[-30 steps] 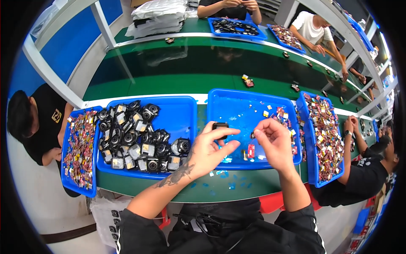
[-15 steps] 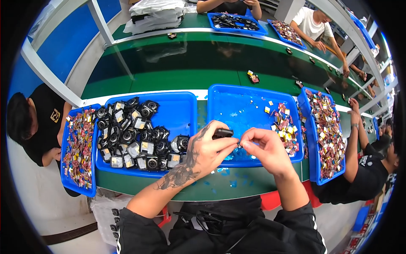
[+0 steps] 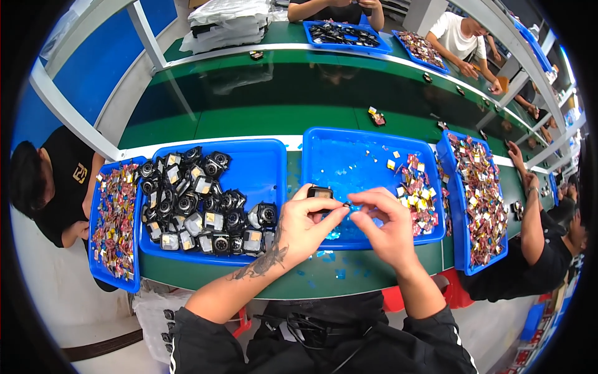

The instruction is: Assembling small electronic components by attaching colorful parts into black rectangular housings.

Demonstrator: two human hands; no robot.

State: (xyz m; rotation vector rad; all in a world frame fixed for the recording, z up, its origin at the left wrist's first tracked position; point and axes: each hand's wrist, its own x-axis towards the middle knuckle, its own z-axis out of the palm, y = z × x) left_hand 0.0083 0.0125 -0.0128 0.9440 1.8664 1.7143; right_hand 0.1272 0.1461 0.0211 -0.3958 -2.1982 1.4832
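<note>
Over the right-hand blue tray [image 3: 367,135], my left hand [image 3: 305,225] is closed round a black watch case [image 3: 320,192], its open side partly showing. At the tips of that hand's thumb and forefinger is a tiny dark piece [image 3: 346,204], too small to make out. My right hand [image 3: 391,225] is just beside it, thumb and forefinger parted, with nothing visible between them. Small pink and yellow circuit parts [image 3: 418,193] are heaped in the tray's right side, and bits of blue film [image 3: 333,235] lie below my hands.
Left of my hands, a blue tray [image 3: 274,168] holds piled black watch cases [image 3: 187,202]. Narrow trays of parts flank both sides, the left [image 3: 118,282] and the right [image 3: 462,249]. Several small assemblies lie on the green conveyor [image 3: 249,106]. Co-workers sit left, right and across.
My right thumb and forefinger have parted and drawn slightly away from the left fingertips. The watch case has tipped, showing more of its inside. Parts on the conveyor have shifted slightly right.
</note>
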